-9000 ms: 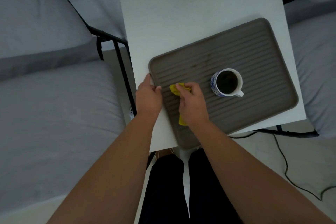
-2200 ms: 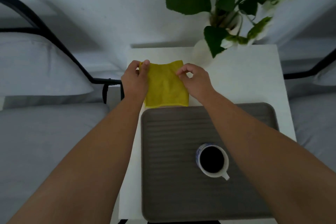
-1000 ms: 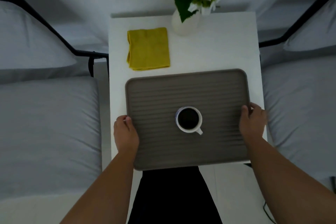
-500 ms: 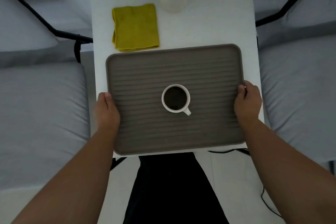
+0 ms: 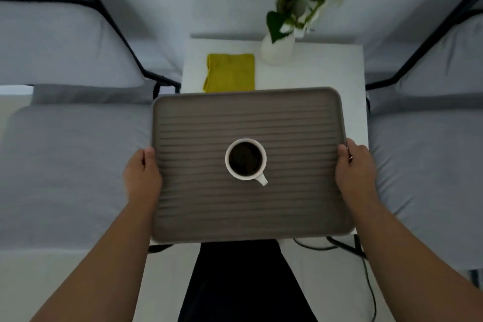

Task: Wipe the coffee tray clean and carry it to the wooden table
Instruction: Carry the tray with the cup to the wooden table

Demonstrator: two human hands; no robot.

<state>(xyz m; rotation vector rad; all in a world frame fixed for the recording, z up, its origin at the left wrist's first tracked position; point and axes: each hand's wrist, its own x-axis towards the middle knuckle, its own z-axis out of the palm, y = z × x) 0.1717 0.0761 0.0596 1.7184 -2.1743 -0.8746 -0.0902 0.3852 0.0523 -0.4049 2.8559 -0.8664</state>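
Tray (image 5: 248,206) | left grip (image 5: 142,178) clamps left edge | right grip (image 5: 354,172) clamps right edge

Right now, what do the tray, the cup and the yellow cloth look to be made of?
Tray: grey-brown, matte, ribbed with rounded corners; probably moulded plastic or silicone, can't tell which.
Cup: smooth glossy white rim and handle, likely glazed ceramic.
Yellow cloth: soft folded fabric with a dull nap, possibly microfibre.

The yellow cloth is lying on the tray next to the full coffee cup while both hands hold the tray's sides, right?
Not quite. The head view shows the yellow cloth on the white table, beyond the tray. The full coffee cup sits alone on it, left hand and right hand gripping the sides.
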